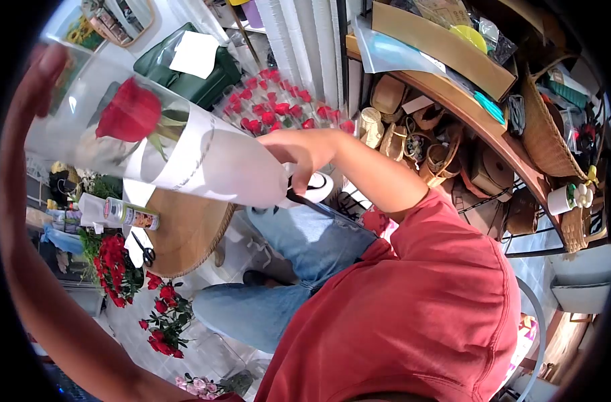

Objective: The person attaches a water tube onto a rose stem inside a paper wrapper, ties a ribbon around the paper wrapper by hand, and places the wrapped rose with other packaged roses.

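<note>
The right hand (302, 151) is closed on the narrow end of a white-and-clear conical flower sleeve (235, 164) around a single red rose (129, 110), held above the upper edge of the round brown wooden surface (188, 231). The left hand (47, 75) is at the sleeve's wide clear end; whether its fingers grip cannot be told. Black-handled scissors (147, 253) lie by the surface's left edge, near a labelled bottle (132, 214).

A loose red short-sleeved T-shirt (399, 308) with stitched seams is worn, together with faded light-blue denim jeans (265, 305); a dark shoe (268, 278) is partly seen near the frame's centre.
</note>
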`<state>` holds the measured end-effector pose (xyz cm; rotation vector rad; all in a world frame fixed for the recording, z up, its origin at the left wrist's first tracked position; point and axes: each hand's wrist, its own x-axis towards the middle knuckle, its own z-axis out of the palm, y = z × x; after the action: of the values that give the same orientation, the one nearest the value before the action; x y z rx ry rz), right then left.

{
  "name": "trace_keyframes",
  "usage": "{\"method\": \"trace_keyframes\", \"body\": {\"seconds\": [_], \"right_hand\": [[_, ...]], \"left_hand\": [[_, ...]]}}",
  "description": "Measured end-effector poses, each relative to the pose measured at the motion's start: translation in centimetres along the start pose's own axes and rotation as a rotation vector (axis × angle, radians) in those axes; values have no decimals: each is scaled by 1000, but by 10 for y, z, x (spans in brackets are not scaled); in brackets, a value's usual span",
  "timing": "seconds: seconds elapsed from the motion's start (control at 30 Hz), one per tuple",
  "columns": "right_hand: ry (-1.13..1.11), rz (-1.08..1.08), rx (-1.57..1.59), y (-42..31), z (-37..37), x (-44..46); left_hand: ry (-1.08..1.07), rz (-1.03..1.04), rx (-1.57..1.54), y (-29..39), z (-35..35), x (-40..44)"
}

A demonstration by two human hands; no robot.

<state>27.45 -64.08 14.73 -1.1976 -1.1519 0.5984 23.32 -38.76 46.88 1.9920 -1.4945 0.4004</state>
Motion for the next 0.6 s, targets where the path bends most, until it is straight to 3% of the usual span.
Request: {"method": "trace_keyframes", "body": {"seconds": [0.07,0.17,0.23,0.27,0.33,0.37,0.47,0.53,0.6], "right_hand": [[237,-121,124,23,-4,-16],[320,-148,-5,43,-3,-43],[483,-45,-143,55,20,-50],[545,-59,-189,56,34,-51],[628,21,-509,54,54,-44],[660,70,-468,50,62,-38],[810,-4,-439,78,75,-19],[821,71,-384,86,83,-9],[938,-32,-527,109,87,3]], "left_hand": [[26,-106,-24,-1,9,17],[13,-310,-34,19,24,36],[-109,-652,699,-10,10,36],[-128,-653,706,-23,8,34],[-131,-555,398,-34,16,34],[-49,-393,407,-39,34,25],[-62,-494,405,-39,50,21],[-39,-488,437,-35,61,16],[-22,-506,413,-27,73,12]]}}
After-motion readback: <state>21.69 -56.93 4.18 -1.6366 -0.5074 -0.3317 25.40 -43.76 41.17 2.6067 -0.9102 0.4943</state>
